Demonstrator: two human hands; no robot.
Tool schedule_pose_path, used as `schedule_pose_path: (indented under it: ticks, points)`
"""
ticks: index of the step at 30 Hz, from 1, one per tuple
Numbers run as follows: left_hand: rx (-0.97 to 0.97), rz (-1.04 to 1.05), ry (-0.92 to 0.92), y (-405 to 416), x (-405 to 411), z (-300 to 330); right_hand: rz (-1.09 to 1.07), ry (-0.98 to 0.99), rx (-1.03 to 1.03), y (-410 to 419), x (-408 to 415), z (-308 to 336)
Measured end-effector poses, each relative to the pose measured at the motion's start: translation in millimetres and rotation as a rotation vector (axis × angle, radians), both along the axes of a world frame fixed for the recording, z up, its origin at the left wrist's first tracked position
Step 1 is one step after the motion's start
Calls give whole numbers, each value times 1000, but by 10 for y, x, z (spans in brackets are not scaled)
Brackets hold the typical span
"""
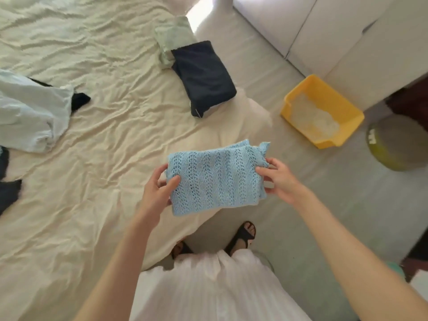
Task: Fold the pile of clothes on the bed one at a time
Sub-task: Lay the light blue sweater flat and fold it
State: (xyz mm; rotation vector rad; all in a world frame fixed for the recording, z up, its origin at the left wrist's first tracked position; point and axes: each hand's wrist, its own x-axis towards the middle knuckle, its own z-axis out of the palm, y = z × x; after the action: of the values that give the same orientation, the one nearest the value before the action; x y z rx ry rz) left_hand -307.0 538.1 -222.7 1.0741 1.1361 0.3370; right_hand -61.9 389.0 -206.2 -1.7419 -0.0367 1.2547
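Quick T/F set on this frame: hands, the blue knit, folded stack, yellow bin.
1. Both hands grip the blue knit top: left hand, right hand. True.
2. The knit lies flat, spread out on the bed. False: it is folded and held up.
3. A folded dark garment lies on the bed. True.
4. The yellow bin sits on the bed. False: it is on the floor.
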Motion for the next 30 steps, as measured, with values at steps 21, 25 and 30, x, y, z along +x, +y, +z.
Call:
schedule_pose_path:
  ticks: [21, 25, 30]
  points:
    - [96, 86, -70, -351, 3533, 673, 140, -156, 116, -20, 3698, 867]
    - [126, 150, -76, -24, 4189, 622, 182, -179, 135, 393, 4348, 903]
    - [89, 233, -97, 413, 4939, 539, 262, -218, 97, 1090, 5165, 968]
